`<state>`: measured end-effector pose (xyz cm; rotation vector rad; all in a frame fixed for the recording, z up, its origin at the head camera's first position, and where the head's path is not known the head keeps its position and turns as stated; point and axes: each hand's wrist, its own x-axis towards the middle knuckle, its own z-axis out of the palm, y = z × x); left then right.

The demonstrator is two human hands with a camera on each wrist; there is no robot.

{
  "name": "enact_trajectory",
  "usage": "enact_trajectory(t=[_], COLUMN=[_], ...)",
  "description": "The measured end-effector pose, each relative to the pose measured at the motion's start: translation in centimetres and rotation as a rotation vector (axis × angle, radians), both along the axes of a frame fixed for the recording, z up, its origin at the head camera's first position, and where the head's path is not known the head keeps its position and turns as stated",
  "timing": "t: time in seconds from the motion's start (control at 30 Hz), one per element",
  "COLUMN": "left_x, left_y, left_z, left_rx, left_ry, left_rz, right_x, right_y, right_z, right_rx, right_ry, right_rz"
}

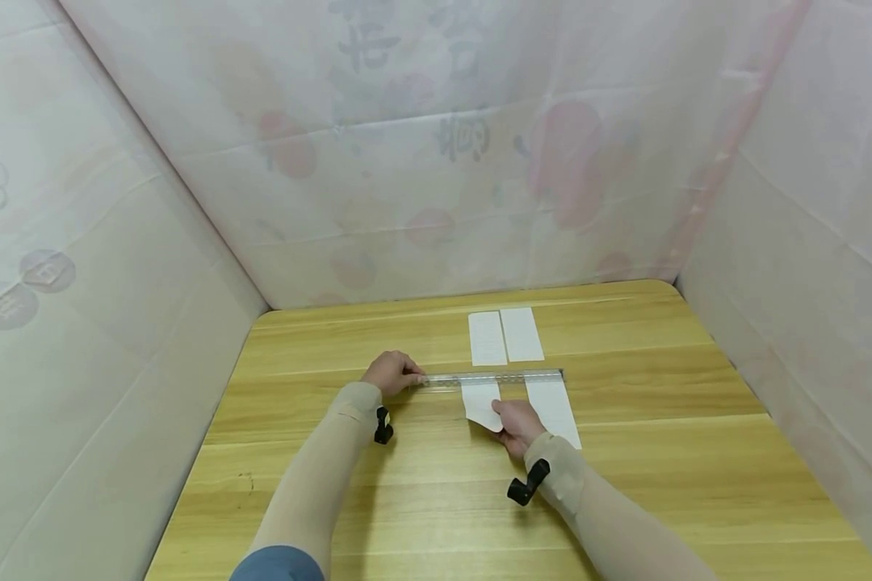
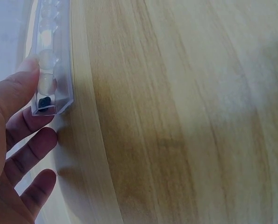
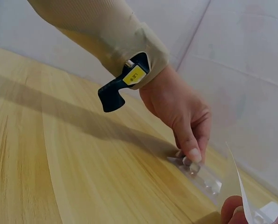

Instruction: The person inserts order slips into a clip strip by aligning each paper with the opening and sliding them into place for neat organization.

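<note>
My left hand (image 1: 392,373) pinches the left end of a long clear plastic strip (image 1: 446,381) between thumb and fingers. In the left wrist view the strip (image 2: 47,70) shows a row of rounded bumps and a small dark piece at its end. My right hand (image 1: 521,424) grips the near edge of a white paper slip (image 1: 480,402), bending its corner up. The far end of this slip meets the strip. To its right, another white slip (image 1: 555,411) lies flat with its top end at the strip. The right wrist view shows the held paper (image 3: 234,182) raised, fingers behind it.
Two more white slips, a left one (image 1: 487,339) and a right one (image 1: 523,334), lie side by side beyond the strip. The wooden table (image 1: 320,339) ends at hanging printed sheets (image 1: 407,186) at the back and both sides.
</note>
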<state>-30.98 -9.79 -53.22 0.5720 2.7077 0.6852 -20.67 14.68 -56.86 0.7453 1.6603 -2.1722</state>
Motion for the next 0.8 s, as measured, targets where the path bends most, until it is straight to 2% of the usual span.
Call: enact_trajectory(t=[0.2, 0.5, 0.8], left_x=[-0.1, -0.1, -0.2], left_y=[0.1, 0.0, -0.1], left_z=[-0.1, -0.3, -0.4], left_rx=[-0.01, 0.0, 0.004], left_ry=[0.011, 0.015, 0.015], left_rz=[-0.005, 0.001, -0.003], right_x=[0.1, -0.3, -1.0], right_y=[0.3, 1.0, 1.1], right_z=[0.2, 0.5, 0.4], right_rx=[-0.009, -0.034, -0.019], right_ry=[0.008, 0.017, -0.006], right_rz=[0.004, 0.075, 0.074])
